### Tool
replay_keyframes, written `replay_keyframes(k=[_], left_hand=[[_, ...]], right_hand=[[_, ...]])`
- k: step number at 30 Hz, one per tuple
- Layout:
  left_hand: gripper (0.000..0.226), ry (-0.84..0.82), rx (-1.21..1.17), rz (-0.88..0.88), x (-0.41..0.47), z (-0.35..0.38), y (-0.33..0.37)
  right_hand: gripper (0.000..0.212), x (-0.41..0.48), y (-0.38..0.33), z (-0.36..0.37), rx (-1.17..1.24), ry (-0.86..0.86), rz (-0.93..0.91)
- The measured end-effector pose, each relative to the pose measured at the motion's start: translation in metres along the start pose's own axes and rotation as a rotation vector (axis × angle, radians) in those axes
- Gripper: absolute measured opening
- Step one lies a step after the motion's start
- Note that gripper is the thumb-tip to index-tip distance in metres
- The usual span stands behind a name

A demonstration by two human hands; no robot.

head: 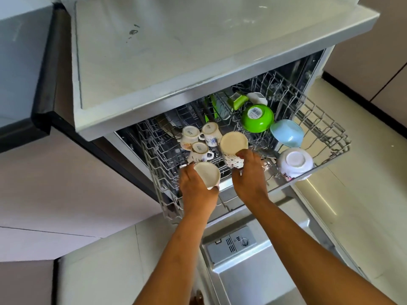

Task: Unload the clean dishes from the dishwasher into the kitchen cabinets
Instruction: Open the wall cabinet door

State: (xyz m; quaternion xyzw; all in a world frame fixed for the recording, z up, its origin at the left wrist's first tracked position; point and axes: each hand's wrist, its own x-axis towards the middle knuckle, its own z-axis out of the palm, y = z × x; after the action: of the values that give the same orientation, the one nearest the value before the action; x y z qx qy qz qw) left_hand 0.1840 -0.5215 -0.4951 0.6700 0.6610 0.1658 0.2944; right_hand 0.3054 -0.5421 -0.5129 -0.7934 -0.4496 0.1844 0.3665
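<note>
Double cup grab
Left hand (193,188) clutches one upturned cream-bottomed ceramic cup (208,176), right hand (251,177) its twin (234,143) (patterned sides showing).

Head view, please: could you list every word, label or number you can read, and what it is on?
Nothing is legible.
The barcode sticker on the green bowl: digits too small to read.
The stamps on three mug bases: blurred.

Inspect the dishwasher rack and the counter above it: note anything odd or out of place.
The upturned green bowl carries a barcode sticker on its base, odd for a washed dish. Dark smudges mark the countertop above. Nothing looks broken or spilled.
</note>
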Motion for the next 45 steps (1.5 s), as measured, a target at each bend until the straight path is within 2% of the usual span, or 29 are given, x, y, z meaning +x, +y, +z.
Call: replay_keyframes(k=[6, 11, 14, 18, 24, 31, 39, 45], left_hand=[[0.085, 0.006, -0.011, 0.069, -0.018, -0.028, -0.003], [0.076, 0.113, 0.025, 0.198, -0.038, -0.097, 0.016], [0.076, 0.24, 0.033, 0.254, -0.055, -0.159, 0.031], [0.079, 0.392, 0.051, 0.266, -0.081, -0.248, 0.05], [0.08, 0.65, 0.136, 0.213, -0.118, -0.406, 0.064], [0.078, 0.9, 0.159, 0.178, -0.151, -0.566, 0.071], [0.076, 1.105, 0.161, 0.194, -0.136, -0.717, 0.041], [0.073, 1.161, 0.226, 0.234, -0.078, -0.819, -0.004]], right_hand=[[0.043, -0.015, -0.042, 0.0, -0.035, -0.058, 0.011], [0.033, -0.034, -0.109, -0.023, -0.059, -0.029, -0.148], [0.028, -0.049, -0.162, -0.054, -0.055, -0.008, -0.277], [0.032, -0.063, -0.244, -0.099, -0.065, 0.009, -0.428], [0.033, -0.088, -0.4, -0.146, 0.003, 0.049, -0.643], [0.032, -0.123, -0.549, -0.178, 0.039, 0.106, -0.872], [0.038, -0.141, -0.699, -0.161, 0.019, 0.225, -1.084], [0.04, -0.118, -0.799, -0.101, -0.063, 0.335, -1.066]])
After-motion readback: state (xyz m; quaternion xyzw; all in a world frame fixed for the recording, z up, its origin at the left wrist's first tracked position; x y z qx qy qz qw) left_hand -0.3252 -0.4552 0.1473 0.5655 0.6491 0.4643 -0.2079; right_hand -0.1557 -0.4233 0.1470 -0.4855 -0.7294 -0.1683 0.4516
